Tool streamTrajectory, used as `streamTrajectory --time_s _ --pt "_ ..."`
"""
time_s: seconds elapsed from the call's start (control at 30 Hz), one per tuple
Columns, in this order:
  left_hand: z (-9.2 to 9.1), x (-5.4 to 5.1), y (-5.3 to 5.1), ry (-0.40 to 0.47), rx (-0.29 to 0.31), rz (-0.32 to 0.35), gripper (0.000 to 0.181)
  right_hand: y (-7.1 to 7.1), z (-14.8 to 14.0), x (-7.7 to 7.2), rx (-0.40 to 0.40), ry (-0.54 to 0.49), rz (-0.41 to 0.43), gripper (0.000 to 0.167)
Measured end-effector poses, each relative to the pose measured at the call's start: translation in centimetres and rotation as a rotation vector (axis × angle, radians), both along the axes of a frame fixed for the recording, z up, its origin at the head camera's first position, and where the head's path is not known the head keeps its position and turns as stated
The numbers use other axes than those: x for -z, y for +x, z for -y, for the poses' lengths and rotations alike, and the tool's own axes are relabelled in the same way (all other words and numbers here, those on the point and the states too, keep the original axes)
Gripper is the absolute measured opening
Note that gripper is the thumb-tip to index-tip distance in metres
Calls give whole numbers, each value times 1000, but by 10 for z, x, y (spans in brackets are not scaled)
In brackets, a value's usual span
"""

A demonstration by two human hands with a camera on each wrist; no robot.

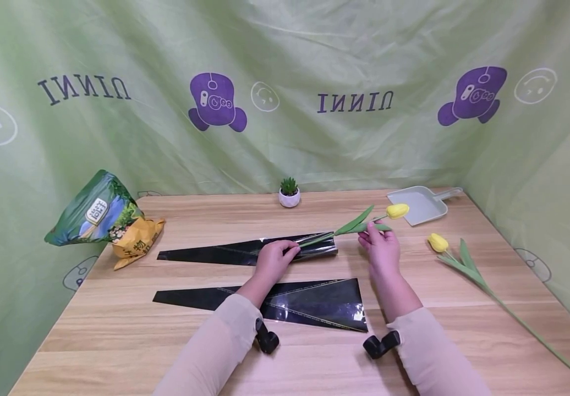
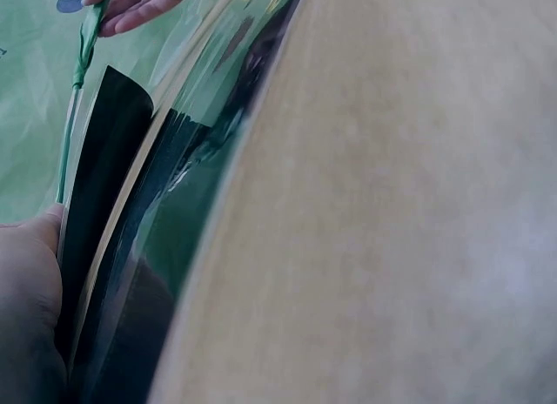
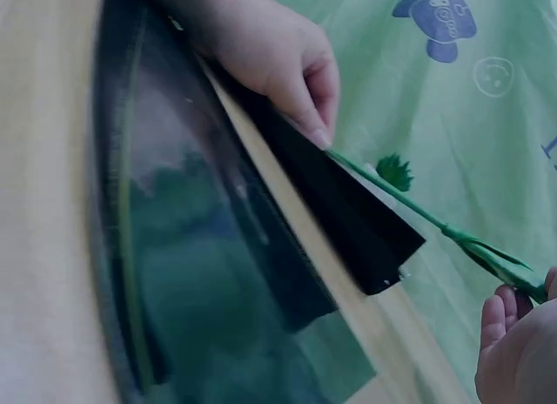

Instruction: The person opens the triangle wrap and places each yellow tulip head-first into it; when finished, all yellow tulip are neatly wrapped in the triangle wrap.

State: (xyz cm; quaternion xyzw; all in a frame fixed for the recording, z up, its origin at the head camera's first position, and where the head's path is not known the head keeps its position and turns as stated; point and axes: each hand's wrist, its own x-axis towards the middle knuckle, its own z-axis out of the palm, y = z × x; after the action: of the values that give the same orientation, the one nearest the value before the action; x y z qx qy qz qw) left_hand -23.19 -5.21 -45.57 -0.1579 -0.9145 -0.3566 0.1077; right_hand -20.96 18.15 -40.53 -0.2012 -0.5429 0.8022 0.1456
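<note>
A yellow tulip (image 1: pixel 397 211) with green leaves lies slantwise over the far black wrapping sleeve (image 1: pixel 215 253). My left hand (image 1: pixel 272 257) pinches its stem above that sleeve; in the right wrist view the stem (image 3: pixel 383 185) runs out from the thumb tip. Up by the leaves, just below the bloom, my right hand (image 1: pixel 384 253) holds the same tulip between thumb and fingers. Nearer to me, a second black sleeve (image 1: pixel 314 302) with a clear, gold-lined panel lies flat under my left forearm. The stem's lower end is hidden behind the left hand.
Another yellow tulip (image 1: pixel 438 242) lies at the right, its long stem reaching the table's near right corner. A grey dustpan (image 1: pixel 416 203) is at the back right, a small potted succulent (image 1: pixel 289 197) at the back middle. Green and yellow bags (image 1: pixel 107 212) stand at the left.
</note>
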Motion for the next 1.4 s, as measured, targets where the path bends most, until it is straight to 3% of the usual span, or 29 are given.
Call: streamTrajectory --time_s 0.5,1.03,1.4 --pt "-1 -3 3 5 -17 -10 19 -10 -7 -3 88 -51 32 11" --pt "-3 -5 2 29 -5 -40 22 -13 8 10 44 -16 108 11" --pt "-3 -8 4 36 -19 -29 23 -13 23 18 16 -33 102 13"
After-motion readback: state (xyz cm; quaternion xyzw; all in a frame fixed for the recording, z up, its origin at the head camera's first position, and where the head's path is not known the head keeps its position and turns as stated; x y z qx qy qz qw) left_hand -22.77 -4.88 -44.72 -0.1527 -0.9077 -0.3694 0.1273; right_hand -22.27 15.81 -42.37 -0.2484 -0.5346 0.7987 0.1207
